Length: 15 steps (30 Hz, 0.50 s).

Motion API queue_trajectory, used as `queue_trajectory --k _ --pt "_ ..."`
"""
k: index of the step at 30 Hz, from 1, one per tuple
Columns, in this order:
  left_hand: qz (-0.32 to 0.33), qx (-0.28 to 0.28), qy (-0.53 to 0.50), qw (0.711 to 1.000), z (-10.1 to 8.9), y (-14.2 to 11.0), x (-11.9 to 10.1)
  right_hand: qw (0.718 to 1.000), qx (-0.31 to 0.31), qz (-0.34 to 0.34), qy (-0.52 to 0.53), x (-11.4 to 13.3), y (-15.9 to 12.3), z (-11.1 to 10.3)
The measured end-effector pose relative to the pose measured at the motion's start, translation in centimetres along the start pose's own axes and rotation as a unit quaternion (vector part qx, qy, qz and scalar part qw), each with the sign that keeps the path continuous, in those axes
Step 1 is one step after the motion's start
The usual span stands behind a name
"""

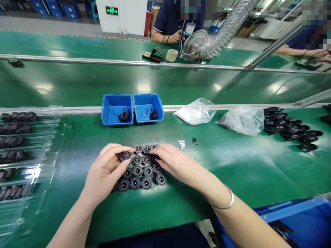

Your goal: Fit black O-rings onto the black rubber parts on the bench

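Note:
Several small black round parts (141, 170) stand in rows on the green table (232, 165) in front of me. My left hand (107, 170) pinches one such black round part (125, 155) between thumb and fingertips, just above the left end of the rows. My right hand (172, 162) reaches in from the right with fingers curled down onto the parts at the rows' right end; what its fingertips grip is hidden. A silver bangle (222, 203) circles my right wrist.
Two blue bins (110, 110) with black rings stand behind the rows. Clear plastic trays (23, 155) holding dark parts lie left. Two plastic bags (196, 112) and a heap of black caps (289, 127) lie right. A blue crate (297, 217) is near right. Other people work across the belt.

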<state>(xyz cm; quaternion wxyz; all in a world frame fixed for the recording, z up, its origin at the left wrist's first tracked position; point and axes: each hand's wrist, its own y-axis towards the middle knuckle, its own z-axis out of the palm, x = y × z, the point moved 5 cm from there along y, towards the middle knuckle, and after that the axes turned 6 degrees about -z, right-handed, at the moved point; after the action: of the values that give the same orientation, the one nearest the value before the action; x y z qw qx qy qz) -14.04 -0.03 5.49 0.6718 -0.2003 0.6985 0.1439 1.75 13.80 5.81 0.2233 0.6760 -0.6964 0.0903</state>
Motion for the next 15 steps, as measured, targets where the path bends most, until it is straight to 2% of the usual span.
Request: queue_trajectory --k 4,11,13,15 --pt "0.001 0.003 -0.006 1.000 0.1 0.0 0.3 1.000 0.027 0.004 -0.003 -0.3 0.2 0.1" --pt "-0.008 0.002 -0.004 1.000 -0.1 -0.1 0.3 1.000 0.027 0.007 -0.005 -0.2 -0.2 -1.1" --pt "-0.010 0.003 0.007 1.000 -0.1 -0.2 0.3 1.000 0.008 0.019 0.004 0.1 -0.3 -1.9" --pt "-0.009 0.008 0.023 1.000 0.1 -0.3 0.4 0.997 -0.036 0.040 0.045 0.6 -0.1 -2.7"
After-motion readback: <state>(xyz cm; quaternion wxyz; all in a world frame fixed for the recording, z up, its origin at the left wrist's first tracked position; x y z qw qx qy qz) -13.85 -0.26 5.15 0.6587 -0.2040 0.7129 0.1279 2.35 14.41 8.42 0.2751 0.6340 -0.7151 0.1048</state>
